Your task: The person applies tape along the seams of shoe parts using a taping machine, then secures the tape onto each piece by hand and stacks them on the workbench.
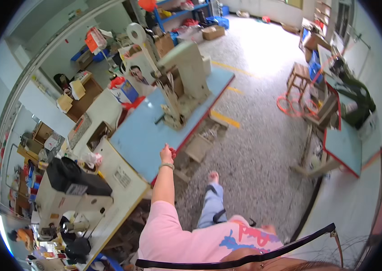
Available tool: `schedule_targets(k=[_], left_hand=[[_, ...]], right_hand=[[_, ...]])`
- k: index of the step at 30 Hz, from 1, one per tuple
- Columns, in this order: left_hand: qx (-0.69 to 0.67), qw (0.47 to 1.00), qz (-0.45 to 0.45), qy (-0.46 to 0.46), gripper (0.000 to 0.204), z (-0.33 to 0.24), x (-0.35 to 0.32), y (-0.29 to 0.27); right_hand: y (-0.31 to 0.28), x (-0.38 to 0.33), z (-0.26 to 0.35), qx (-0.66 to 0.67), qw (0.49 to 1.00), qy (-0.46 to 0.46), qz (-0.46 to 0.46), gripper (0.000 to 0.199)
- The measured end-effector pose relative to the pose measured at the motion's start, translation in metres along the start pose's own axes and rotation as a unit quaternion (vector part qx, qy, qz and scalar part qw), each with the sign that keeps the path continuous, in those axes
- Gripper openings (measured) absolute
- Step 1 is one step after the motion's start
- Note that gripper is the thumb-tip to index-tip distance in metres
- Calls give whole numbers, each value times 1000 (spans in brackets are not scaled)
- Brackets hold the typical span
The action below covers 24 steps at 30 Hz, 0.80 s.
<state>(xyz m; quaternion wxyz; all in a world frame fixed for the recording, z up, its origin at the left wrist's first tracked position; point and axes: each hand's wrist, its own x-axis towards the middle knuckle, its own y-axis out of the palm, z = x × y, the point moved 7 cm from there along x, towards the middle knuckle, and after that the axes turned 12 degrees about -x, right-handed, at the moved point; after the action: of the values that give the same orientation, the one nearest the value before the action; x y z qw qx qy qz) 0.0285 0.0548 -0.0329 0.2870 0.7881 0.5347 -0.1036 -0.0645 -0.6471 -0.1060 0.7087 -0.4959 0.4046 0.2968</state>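
Black glasses rim curves across the bottom of the frame, very close. Just above it is a pink shirt sleeve, and the arm goes up from there toward the middle of the frame.

At the end of that arm is the left hand, with a thin pale bracelet on the wrist. It is at the near edge of the flat blue table top with a red rim, right where the red rim runs. The fingers look bunched close together. A little bit of red shows at their tips, but I cannot tell if they pinch something or just touch the rim. The right hand is not in the picture.

I think the step in hand is a reach to the table edge. A good hold there would call for the fingers to close firmly, and the body looks stretched out, so leaning closer would help.

Farther up on the blue table stands a tall cream sewing machine. A brown cardboard box sits under the table edge, just right of the hand. At the lower left, a white sewing machine with a black top stands on a white table. Below the hand, a blue jeans leg steps onto the grey speckled floor. Well apart, at the upper right, are a small wooden stool and a coil of orange hose.
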Motion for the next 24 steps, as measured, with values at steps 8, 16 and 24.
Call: schedule_targets(k=[8,16,24], left_hand=[[-146,985,-95,5,36,-57,189,46],[-169,980,-97,43,31,-63,239,50],[-27,997,-18,74,42,-187,233,160]], right_hand=[[-132,98,195,-26,999,-17,-32,36],[-234,128,424,143,967,-197,-80,32],[-186,212,415,-164,955,-246,-18,50]])
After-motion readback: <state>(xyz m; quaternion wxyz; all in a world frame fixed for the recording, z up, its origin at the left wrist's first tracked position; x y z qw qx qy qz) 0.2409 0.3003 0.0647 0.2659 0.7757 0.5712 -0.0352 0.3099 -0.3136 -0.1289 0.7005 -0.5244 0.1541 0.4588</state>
